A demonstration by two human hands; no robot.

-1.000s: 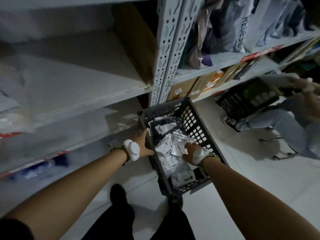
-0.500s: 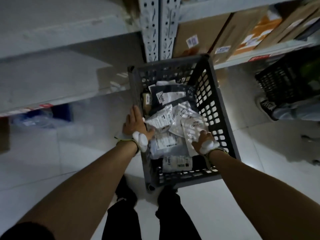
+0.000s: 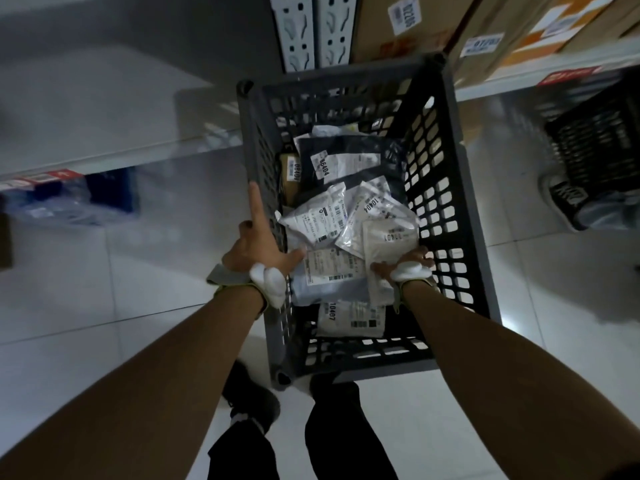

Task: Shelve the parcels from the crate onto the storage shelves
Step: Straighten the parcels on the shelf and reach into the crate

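R grip (image 3: 403, 268) holds parcel (image 3: 388, 240), L grip (image 3: 256, 251) on crate (image 3: 346, 73) rim (index out)

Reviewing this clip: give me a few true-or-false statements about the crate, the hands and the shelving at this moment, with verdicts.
1. The crate holds several labelled parcels. True.
2. The right hand is outside the crate. False: it is inside, gripping a beige parcel.
3. The left hand has its index finger straight along the crate's left rim. True.
4. The crate stands on a shelf. False: it stands on the tiled floor.
5. Cardboard boxes sit on the shelf beyond the crate. True.
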